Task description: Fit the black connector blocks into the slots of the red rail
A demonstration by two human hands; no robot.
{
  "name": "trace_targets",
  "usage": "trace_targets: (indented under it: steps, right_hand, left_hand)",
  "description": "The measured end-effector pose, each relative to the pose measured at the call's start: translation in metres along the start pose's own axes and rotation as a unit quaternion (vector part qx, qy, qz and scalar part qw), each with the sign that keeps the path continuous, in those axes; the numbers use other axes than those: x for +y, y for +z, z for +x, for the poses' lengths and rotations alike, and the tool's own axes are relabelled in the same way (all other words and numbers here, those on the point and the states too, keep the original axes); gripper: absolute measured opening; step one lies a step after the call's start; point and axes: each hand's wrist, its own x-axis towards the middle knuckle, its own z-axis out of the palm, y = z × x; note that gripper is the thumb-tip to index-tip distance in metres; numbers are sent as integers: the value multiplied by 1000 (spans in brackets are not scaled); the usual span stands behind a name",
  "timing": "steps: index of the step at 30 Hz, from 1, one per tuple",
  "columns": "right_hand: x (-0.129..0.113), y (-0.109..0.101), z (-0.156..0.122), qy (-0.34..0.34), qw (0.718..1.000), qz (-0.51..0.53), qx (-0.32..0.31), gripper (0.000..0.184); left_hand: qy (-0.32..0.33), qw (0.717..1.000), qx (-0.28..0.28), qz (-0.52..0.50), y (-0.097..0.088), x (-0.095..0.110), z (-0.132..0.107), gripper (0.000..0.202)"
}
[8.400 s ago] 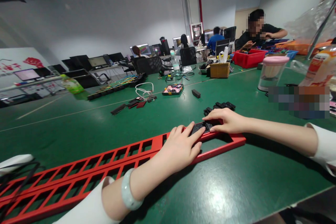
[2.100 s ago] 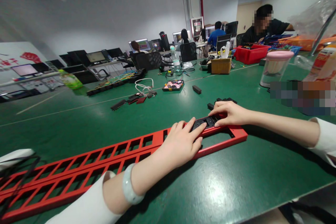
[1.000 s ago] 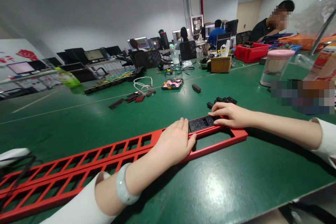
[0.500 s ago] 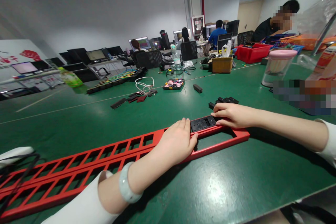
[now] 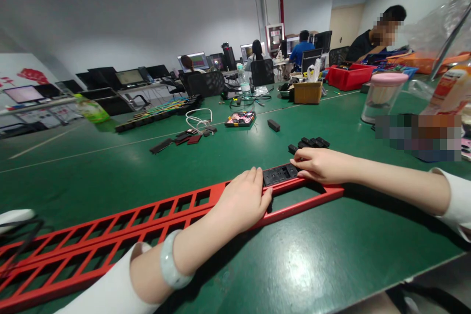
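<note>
Left hand point(image 5: 246, 198) flat across red frame point(image 5: 214, 193), thumb spread from fingers. Black modules point(image 5: 275, 176) in frame, between hands. Right hand point(image 5: 322, 166) curled at their end; from where I stand, can't tell if pinching.

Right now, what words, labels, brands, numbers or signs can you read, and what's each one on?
None reads clearly enough to quote.
White panel, far left: red characters, cut off and blurred.
Green bottle: label blurred.
Clear bottle: label too small.
Orange-and-white bottle, right: lettering blurred.
Wall cabinet: marking too small.
Monitor: screen too small.
Black pieces and red frame: no lettering visible.
</note>
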Motion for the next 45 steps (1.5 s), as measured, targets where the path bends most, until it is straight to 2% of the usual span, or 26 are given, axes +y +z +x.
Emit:
trace_targets:
  steps: [8,13,15,18,24,26,36,45]
  right_hand:
    - [2,4,-1,-24,999,-23,30,32]
    - [22,16,1,39,990,-29,135,29]
    - [33,22,3,64,987,-24,148,29]
    - [46,29,7,97,988,-2,119,37]
    - [56,33,16,190,982,2,-17,39]
    - [55,33,18,203,978,2,-41,40]
    - [45,36,18,195,980,-30,2,30]
    - [33,28,14,124,981,-114,92,43]
  left_hand:
    - [1,1000,-2,-6,-1,0,1,55]
    - [1,1000,3,-9,-3,1,-1,54]
    - [4,1000,8,-15,-3,1,-2,54]
    - [8,1000,16,-22,-1,1,-4,54]
    - [11,999,32,-28,3,-1,-6,52]
    - [11,999,35,-31,4,-1,-6,51]
    - [10,998,35,-41,2,0,-5,49]
    - [17,998,39,-47,-2,0,-4,49]
